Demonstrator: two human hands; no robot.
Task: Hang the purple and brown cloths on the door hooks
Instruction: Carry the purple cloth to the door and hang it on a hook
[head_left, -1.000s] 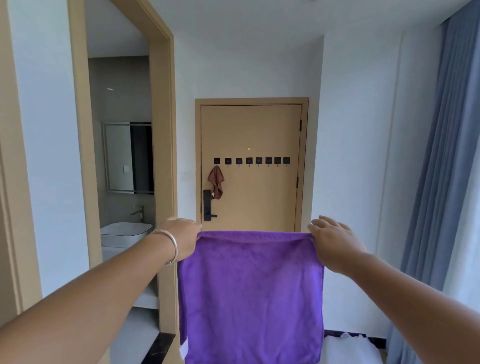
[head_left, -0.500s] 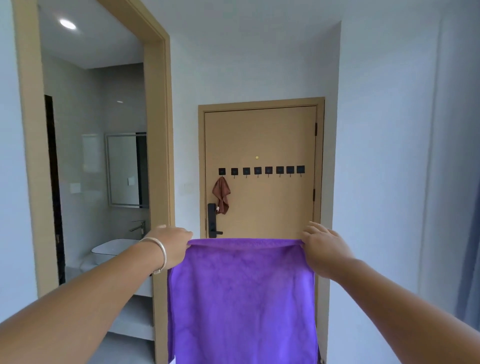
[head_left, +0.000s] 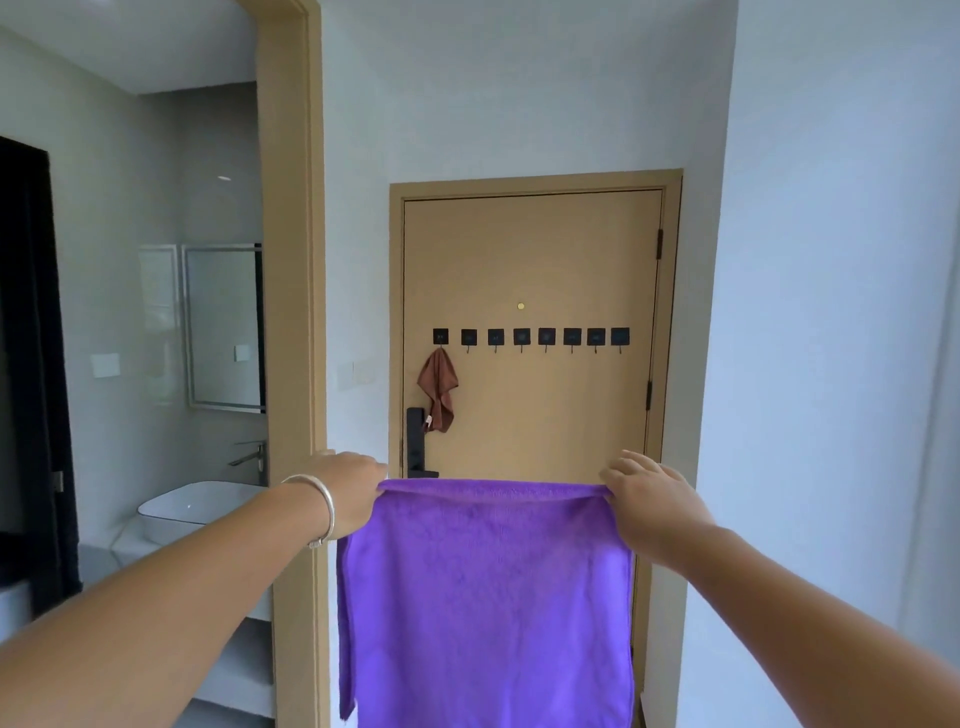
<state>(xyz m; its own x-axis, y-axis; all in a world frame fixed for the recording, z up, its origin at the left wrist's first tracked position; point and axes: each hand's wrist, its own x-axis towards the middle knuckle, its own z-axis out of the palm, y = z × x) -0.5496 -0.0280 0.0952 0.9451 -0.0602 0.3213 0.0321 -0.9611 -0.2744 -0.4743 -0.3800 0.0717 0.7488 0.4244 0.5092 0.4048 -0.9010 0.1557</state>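
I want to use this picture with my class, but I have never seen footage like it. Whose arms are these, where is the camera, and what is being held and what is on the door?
There is no machine here. A person wears a wide-angle camera on the head, so you look forward and down along their own arms. The left hand, with a silver bracelet on its wrist, and the right hand each pinch a top corner of a purple cloth, which hangs spread out between them. Ahead is a tan door with a row of eight small black hooks. A brown cloth already hangs from the leftmost hook; the other seven are bare. On the left, an open doorway shows a bathroom with a white sink and a mirror.
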